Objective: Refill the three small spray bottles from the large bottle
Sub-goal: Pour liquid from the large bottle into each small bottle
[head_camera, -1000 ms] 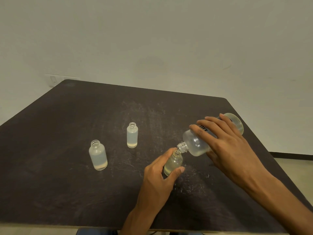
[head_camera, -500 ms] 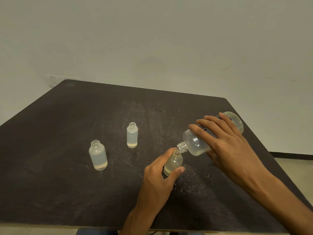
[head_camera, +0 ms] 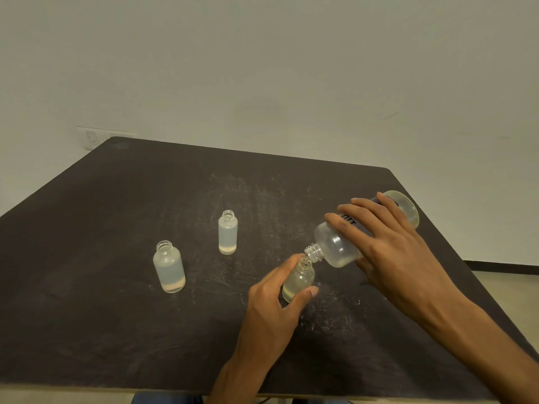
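Almost nothing has changed in the last second: the two hands and the bottles keep the same places, so the pouring goes on and, I judge, the first refill is not finished.

The right hand (head_camera: 388, 252) grips the large bottle (head_camera: 338, 249) around its body, tilted, with its mouth touching the mouth of the small bottle (head_camera: 297, 282). The left hand (head_camera: 274, 307) holds this small bottle between thumb and fingers; it stands on the worktop (head_camera: 87, 287), right of centre. It shows pale yellowish liquid, but I cannot tell the exact level.

At about 9 o'clock from it stands the second bottle (head_camera: 169, 266), and at about 11 o'clock the third bottle (head_camera: 227, 232). Both are open and have only a thin layer of liquid at the bottom, so they are probably still to be filled.
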